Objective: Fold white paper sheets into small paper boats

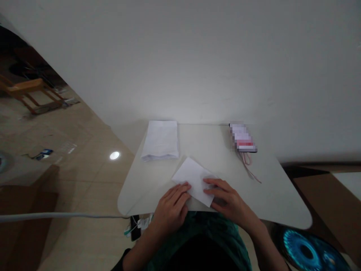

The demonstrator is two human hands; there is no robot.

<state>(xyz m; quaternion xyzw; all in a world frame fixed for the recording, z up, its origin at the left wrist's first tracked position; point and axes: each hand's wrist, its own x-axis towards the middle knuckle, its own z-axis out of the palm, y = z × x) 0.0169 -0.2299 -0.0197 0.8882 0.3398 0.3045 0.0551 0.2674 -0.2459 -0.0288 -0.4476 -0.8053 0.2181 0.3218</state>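
Folded white paper sheet (194, 181), on a rounded white table (146, 188) near a white paper stack (160, 140), is held down by left hand (172, 207) and right hand (229, 197), fingers open and flat, ungripping; skewing could be caused by a slipping hand.

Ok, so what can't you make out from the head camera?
Packet: pixelated in the head view, so its print is unreadable.
Folded paper: partly hidden in the head view by the left hand and right hand.
Black object: its top is hidden by the table.
White stack: too blurred to count layers.
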